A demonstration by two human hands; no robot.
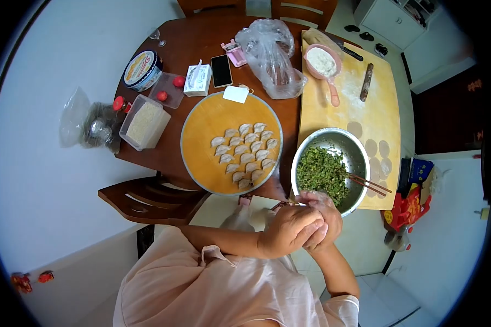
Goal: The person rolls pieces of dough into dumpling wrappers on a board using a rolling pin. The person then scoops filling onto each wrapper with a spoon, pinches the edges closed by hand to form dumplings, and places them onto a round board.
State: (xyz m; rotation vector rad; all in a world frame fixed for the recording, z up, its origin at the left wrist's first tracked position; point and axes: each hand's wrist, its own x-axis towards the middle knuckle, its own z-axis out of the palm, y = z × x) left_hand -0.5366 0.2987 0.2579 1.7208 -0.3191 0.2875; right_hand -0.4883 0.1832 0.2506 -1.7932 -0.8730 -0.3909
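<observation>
Both hands press together at the near rim of the steel bowl (357, 158), left hand (290, 231) against right hand (324, 215), fingers curled in, and I can't tell what they hold! That bowl carries chopped green filling (321, 170) and chopsticks (371, 184); the pink dipper (334, 94) has flour (322, 61), the plastic tub (157, 134) pale grains (144, 122), and pleated dumplings (246, 158) crowd the round board (200, 133)

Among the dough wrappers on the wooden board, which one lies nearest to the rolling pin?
The uppermost, leftmost dough wrapper; the other wrappers lie lower in the picture, farther from the rolling pin.
</observation>
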